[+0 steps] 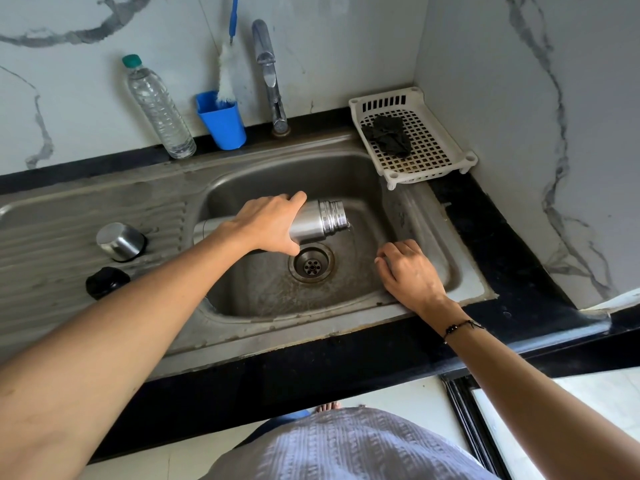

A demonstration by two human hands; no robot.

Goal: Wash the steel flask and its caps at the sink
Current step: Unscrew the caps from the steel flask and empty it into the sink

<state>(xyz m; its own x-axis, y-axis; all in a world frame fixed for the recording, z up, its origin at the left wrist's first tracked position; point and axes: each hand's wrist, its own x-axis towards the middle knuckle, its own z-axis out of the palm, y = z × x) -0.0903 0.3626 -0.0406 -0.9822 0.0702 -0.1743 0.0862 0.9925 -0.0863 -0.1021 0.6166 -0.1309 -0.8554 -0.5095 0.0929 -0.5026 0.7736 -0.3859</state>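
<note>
Nearest to the camera is a black stone counter with a polished edge, and below it a pale tiled floor. Set in the counter is a dull steel sink, its bowl wet, with a round drain of dark, stained metal in the middle.

The right hand rests at the right side of the bowl, the fingers loosely curled downward; whether it holds anything, I cannot tell. A thin dark bracelet is around its wrist.

The left hand grips the steel flask around its body, fingers and thumb wrapped on it. The flask lies almost horizontal above the bowl, just behind the drain, its open threaded neck pointing right. Its surface is brushed and shiny.

On the ribbed draining board at the left stand the steel cap, a small cup shape turned upside down, and just in front of it the black cap, round and matt.

Farther back, by the white marble-pattern wall, are a clear plastic bottle with a green lid, a blue cup holding a white bottle brush, and the chrome tap. In the right corner stands a cream perforated plastic tray with a crumpled black cloth on it.
</note>
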